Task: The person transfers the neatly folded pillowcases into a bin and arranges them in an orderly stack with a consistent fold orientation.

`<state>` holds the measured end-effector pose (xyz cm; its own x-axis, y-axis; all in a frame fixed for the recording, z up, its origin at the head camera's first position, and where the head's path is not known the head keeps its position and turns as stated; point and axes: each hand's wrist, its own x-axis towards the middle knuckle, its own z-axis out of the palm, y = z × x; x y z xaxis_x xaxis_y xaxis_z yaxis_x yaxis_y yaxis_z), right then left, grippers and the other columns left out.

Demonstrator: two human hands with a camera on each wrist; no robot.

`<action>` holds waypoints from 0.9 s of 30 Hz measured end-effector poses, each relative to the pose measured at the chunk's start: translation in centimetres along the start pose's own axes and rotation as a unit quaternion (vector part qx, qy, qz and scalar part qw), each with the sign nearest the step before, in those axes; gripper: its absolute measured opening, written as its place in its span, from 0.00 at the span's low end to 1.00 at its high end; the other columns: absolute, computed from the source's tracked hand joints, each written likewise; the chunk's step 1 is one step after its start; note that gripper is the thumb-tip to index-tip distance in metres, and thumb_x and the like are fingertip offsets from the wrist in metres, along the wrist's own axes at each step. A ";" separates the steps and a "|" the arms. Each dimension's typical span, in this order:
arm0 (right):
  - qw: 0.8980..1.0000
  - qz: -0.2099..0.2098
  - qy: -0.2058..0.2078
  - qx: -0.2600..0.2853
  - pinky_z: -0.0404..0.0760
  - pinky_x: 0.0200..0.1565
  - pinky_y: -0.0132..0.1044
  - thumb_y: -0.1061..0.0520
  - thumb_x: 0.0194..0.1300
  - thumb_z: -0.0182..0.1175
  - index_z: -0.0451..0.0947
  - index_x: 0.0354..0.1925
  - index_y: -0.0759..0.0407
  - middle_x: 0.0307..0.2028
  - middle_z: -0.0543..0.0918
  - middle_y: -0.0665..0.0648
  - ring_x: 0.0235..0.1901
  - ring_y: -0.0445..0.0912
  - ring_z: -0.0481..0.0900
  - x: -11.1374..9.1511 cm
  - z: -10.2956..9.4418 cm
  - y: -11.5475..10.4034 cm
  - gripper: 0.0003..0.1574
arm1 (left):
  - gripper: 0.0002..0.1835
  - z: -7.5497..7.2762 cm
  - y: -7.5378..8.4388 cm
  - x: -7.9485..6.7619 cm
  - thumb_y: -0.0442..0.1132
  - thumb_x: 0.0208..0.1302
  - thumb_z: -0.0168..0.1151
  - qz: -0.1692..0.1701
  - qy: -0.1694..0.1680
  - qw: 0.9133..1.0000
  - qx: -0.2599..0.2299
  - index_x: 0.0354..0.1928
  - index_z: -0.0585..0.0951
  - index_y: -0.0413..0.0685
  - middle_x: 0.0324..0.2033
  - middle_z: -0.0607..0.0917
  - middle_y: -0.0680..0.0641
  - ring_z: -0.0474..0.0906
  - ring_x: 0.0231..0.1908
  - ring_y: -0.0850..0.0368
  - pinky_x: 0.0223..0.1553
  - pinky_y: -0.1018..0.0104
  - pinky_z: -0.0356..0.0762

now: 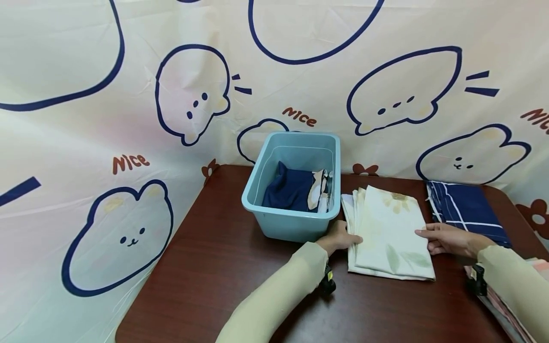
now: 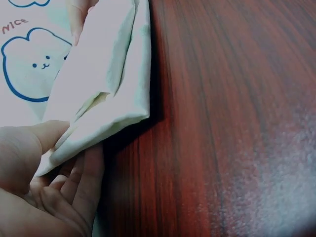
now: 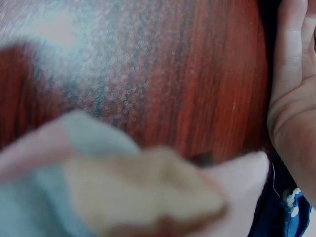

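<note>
"Between the two hands, what's going on?"

"One pale cloth [image 1: 390, 233], folded in layers. The left hand [image 1: 339, 236] pinches its left edge between thumb and fingers; the right hand [image 1: 450, 239] appears to grip the opposite edge."

"Which step is that?"

"I'd judge it as straightening or shifting the folded piece. Whether it lies fully on the table [image 1: 201, 267], I can't tell."

"And the next move?"

"Probably both hands going together, with those loose left-edge layers pinched firmly so they don't slide apart."

"Anything around them?"

"Just beyond the left hand, a blue tub [image 1: 291, 226] with dark blue clothing [image 1: 289, 188] inside. Past the right hand, a navy cloth [image 1: 472, 205] with white lines; by the right sleeve [image 1: 514, 281], some pink-and-grey cloth [image 3: 108, 192]."
</note>
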<state>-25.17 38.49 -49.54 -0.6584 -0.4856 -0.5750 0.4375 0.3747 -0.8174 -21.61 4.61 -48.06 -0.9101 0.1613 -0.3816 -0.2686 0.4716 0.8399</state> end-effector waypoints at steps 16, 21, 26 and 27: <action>1.000 0.008 0.010 -0.004 0.85 0.40 0.31 0.48 0.79 0.52 0.77 0.43 0.50 0.27 0.82 0.45 0.28 0.36 0.81 -0.3 -0.1 0.2 0.10 | 0.25 0.3 -0.8 1.6 0.32 0.62 0.69 0.017 -0.027 0.999 -0.041 0.61 0.77 0.49 0.51 0.84 0.49 0.77 0.44 0.60 0.50 0.60 0.78; 1.000 0.003 0.003 -0.009 0.84 0.38 0.29 0.48 0.80 0.50 0.76 0.43 0.50 0.25 0.81 0.44 0.26 0.34 0.78 -0.1 0.0 0.2 0.10 | 0.29 0.5 -0.8 1.7 0.33 0.62 0.69 0.009 -0.013 1.000 -0.019 0.66 0.74 0.50 0.58 0.82 0.49 0.78 0.54 0.58 0.57 0.59 0.78; 1.000 0.001 0.003 -0.013 0.82 0.35 0.28 0.49 0.80 0.51 0.76 0.43 0.50 0.23 0.79 0.43 0.24 0.33 0.75 0.0 0.1 0.0 0.11 | 0.31 0.6 -0.6 1.1 0.33 0.63 0.67 0.015 -0.003 1.000 -0.008 0.68 0.72 0.48 0.62 0.79 0.47 0.77 0.58 0.56 0.60 0.58 0.77; 1.000 0.002 0.003 -0.013 0.82 0.35 0.28 0.49 0.80 0.51 0.76 0.43 0.50 0.23 0.79 0.43 0.24 0.33 0.75 0.0 0.2 -0.1 0.11 | 0.31 0.6 -0.6 1.1 0.33 0.63 0.67 0.015 -0.002 1.000 -0.006 0.68 0.72 0.48 0.61 0.80 0.47 0.77 0.58 0.57 0.59 0.59 0.77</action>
<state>-25.11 38.34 -49.48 -0.6605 -0.4799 -0.5775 0.4242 0.3962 -0.8143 -22.25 5.02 -49.20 -0.9166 0.1797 -0.3571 -0.2438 0.4568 0.8555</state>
